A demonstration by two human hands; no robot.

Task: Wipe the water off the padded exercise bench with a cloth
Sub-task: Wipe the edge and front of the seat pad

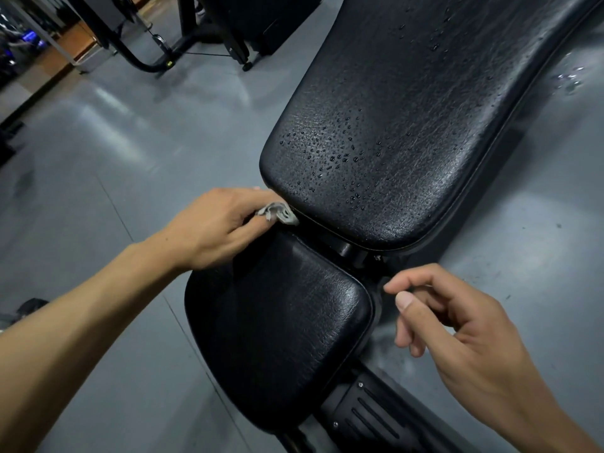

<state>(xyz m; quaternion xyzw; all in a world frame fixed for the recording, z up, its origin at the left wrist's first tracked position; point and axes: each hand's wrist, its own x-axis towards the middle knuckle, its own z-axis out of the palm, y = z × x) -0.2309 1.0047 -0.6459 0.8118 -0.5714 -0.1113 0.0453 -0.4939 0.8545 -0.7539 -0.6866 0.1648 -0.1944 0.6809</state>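
The black padded bench has a long back pad (408, 103) beaded with water drops (340, 158), thickest near its lower left end. Below it lies the smaller seat pad (284, 322), which looks dry. My left hand (215, 223) holds a crumpled grey cloth (277, 213) at the gap between the two pads, by the back pad's left corner. My right hand (457, 325) hovers to the right of the seat pad with its fingers loosely curled and nothing in it.
Grey gym floor (114, 158) surrounds the bench, with a wet patch (568, 78) at the upper right. Black machine frames and a cable (183, 44) stand at the top left. The bench's metal base (369, 416) runs below the seat.
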